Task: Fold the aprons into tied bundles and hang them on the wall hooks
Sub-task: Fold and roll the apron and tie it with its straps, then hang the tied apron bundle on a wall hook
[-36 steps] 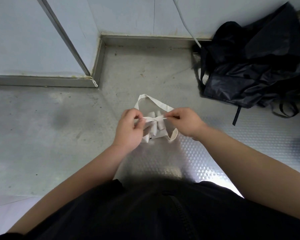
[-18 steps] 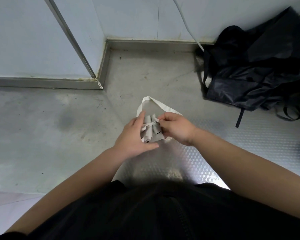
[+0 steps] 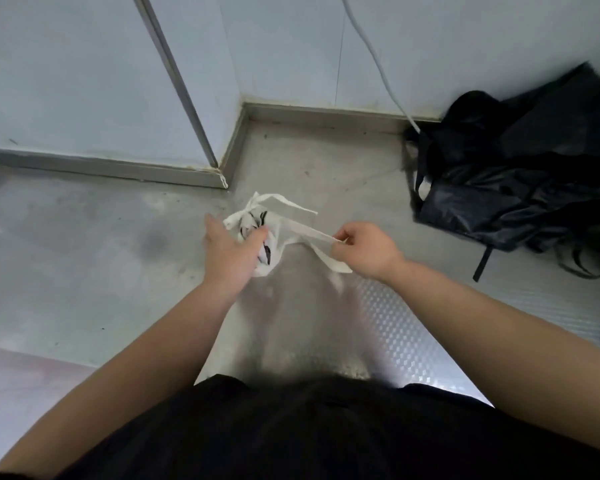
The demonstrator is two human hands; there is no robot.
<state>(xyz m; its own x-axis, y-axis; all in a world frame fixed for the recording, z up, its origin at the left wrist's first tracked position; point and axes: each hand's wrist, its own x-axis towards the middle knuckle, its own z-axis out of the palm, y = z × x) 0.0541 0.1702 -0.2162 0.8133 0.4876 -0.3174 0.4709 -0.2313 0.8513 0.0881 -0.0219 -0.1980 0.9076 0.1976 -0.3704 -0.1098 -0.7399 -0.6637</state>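
Note:
A small white apron bundle (image 3: pixel 257 225) with black markings, wrapped in its own strap, is held above the floor at the middle of the view. My left hand (image 3: pixel 231 252) cups it from the near side, thumb and fingers around it. My right hand (image 3: pixel 364 249) pinches a flat white strap (image 3: pixel 303 230) that runs taut from the bundle to the right. A loop and a loose strap end hang below that hand. No wall hooks are in view.
A heap of black aprons (image 3: pixel 520 188) with dangling straps lies on the floor at the right, against the wall. A white cable (image 3: pixel 378 64) runs down the wall to it. A wall corner with a metal skirting (image 3: pixel 222 174) stands ahead; patterned metal flooring (image 3: pixel 395 334) lies below.
My hands have moved apart. The right hand has drawn the strap out to the right, and the left hand has shifted its hold on the bundle. The camera has tilted slightly.

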